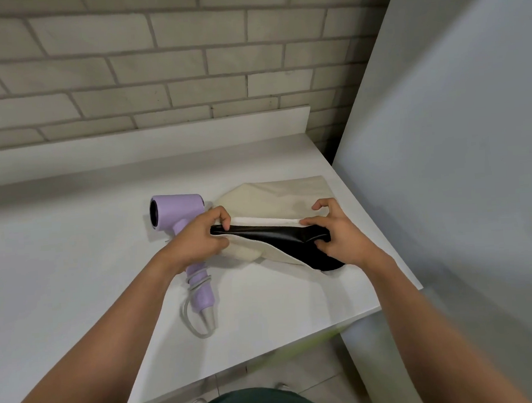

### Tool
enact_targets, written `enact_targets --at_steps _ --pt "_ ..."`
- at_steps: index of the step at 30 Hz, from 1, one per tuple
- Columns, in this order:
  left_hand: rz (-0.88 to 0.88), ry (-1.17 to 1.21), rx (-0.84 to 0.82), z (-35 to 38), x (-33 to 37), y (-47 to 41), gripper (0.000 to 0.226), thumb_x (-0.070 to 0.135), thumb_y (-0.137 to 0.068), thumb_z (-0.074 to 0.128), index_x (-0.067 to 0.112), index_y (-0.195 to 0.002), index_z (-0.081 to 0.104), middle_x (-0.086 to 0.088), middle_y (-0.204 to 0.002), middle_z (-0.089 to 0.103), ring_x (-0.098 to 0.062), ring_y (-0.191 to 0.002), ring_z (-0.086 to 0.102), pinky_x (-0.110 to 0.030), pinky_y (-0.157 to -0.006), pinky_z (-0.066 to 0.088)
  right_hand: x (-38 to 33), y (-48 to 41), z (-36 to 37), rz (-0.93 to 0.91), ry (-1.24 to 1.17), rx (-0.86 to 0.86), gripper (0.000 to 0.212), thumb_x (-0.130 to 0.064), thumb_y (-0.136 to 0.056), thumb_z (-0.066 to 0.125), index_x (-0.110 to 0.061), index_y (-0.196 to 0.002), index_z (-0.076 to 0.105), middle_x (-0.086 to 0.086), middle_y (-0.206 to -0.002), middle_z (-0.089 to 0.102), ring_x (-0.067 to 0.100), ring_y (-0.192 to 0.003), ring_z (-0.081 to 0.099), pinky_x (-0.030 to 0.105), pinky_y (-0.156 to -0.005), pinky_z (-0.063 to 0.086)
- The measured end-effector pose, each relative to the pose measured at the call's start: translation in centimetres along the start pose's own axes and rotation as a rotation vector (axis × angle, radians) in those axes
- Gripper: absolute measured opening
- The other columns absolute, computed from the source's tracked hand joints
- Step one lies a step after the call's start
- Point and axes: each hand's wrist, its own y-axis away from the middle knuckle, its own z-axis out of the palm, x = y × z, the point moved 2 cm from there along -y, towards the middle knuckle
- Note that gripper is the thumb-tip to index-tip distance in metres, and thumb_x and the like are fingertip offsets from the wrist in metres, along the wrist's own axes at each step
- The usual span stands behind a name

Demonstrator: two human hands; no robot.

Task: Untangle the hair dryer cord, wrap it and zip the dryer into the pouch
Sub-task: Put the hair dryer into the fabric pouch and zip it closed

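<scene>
A lilac hair dryer [178,213] lies on the white table [74,244], nozzle to the left, handle toward me. Its grey cord [193,283] is wound around the handle, and a loose loop lies beside the handle's end. To the right lies a cream fabric pouch [277,197] with a black lining [279,234]. My left hand [198,239] pinches the left end of the pouch mouth, over the dryer's handle. My right hand [335,231] grips the right end of the mouth. The mouth is spread between both hands and the black lining shows.
A brick wall [157,67] stands behind the table's raised back edge. A tall pale panel [456,127] rises at the right, close to the table's right edge. The table's front edge runs diagonally below my arms, with floor tiles beyond it.
</scene>
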Motion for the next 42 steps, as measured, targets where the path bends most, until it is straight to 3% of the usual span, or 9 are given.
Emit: enact_targets --at_steps 10,14,18,21,27,30,33,39,42 --pt "0.052 -0.396 0.179 0.3 -0.8 -1.1 0.05 0.059 -0.082 0.074 0.019 -0.078 0.043 0.005 -0.064 0.047 -0.016 -0.06 0.043 -0.033 -0.06 0.034 -1.3 -1.7 -3.0 0.026 0.007 0.131 0.032 -0.016 -0.108 0.05 -0.034 -0.13 0.064 -0.005 -0.118 0.072 0.016 -0.108 0.061 0.015 -0.089 0.042" --pt "0.057 -0.476 0.168 0.7 -1.0 -1.8 0.036 0.047 -0.102 0.051 0.023 -0.077 0.042 0.002 -0.071 0.053 -0.024 -0.075 0.054 -0.037 -0.067 0.045 -1.5 -2.0 -2.9 0.013 0.119 0.088 0.014 -0.023 -0.108 0.05 -0.033 -0.118 0.052 -0.006 -0.11 0.071 0.018 -0.094 0.063 0.02 -0.067 0.044" --pt "0.153 -0.475 0.303 0.2 -0.5 -2.6 0.025 0.041 -0.102 0.054 0.023 -0.086 0.057 0.002 -0.101 0.051 -0.021 -0.102 0.046 -0.04 -0.083 0.046 -1.1 -2.0 -2.8 -0.08 0.24 0.159 0.019 -0.009 -0.103 0.06 -0.017 -0.117 0.07 0.0 -0.115 0.065 0.025 -0.105 0.062 0.038 -0.088 0.055" --pt "0.287 -0.36 0.319 -0.6 0.0 -3.0 0.017 0.029 -0.098 0.065 0.021 -0.09 0.053 0.005 -0.094 0.055 -0.02 -0.088 0.054 -0.036 -0.075 0.046 -0.2 -1.6 -2.8 -0.11 0.289 0.173 0.039 0.009 -0.093 0.064 -0.012 -0.124 0.072 0.006 -0.118 0.07 0.033 -0.103 0.065 0.052 -0.089 0.057" --pt "0.481 -0.438 0.122 -1.5 0.2 -3.0 0.039 -0.01 -0.087 0.056 0.026 -0.08 0.069 0.01 -0.115 0.062 -0.003 -0.088 0.061 -0.028 -0.083 0.05 -1.6 -0.6 -3.5 0.024 0.211 0.315 0.037 0.006 -0.096 0.052 -0.013 -0.128 0.057 0.006 -0.127 0.063 0.031 -0.101 0.063 0.036 -0.087 0.054" --pt "0.413 -0.564 0.105 -2.0 -0.5 -3.7 0.036 0.0 -0.091 0.064 0.023 -0.113 0.079 0.005 -0.127 0.071 -0.014 -0.105 0.066 -0.021 -0.095 0.044 -1.3 -0.7 -3.4 -0.037 0.258 0.322 0.032 0.01 -0.091 0.055 -0.007 -0.117 0.062 0.006 -0.127 0.059 0.03 -0.095 0.062 0.029 -0.08 0.047" --pt "0.335 -0.583 0.089 -2.1 -1.1 -3.6 0.05 0.007 -0.088 0.068 0.025 -0.134 0.068 0.008 -0.134 0.068 -0.007 -0.093 0.056 -0.017 -0.087 0.04 -0.1 -0.7 -2.1 -0.129 0.263 0.232 0.026 0.001 -0.097 0.058 -0.008 -0.12 0.065 0.002 -0.125 0.056 0.028 -0.095 0.064 0.033 -0.08 0.054" --pt "0.248 -0.456 0.098 -3.5 -1.5 -2.8 0.043 0.016 -0.091 0.074 0.034 -0.13 0.069 0.008 -0.086 0.067 -0.009 -0.073 0.054 -0.023 -0.076 0.047 2.2 -0.6 0.3 -0.049 0.294 0.126 0.064 0.012 -0.087 0.058 -0.016 -0.145 0.058 0.003 -0.135 0.059 0.028 -0.114 0.059 0.043 -0.096 0.054" --pt "0.24 -0.454 0.133 -3.7 -1.7 -3.2 0.037 0.022 -0.092 0.074 0.032 -0.128 0.071 0.005 -0.067 0.052 -0.007 -0.063 0.05 -0.012 -0.064 0.037 2.0 -1.3 1.6 0.017 0.426 0.012 0.056 -0.002 -0.094 0.059 -0.03 -0.143 0.061 -0.001 -0.135 0.067 0.032 -0.132 0.052 0.048 -0.103 0.046"
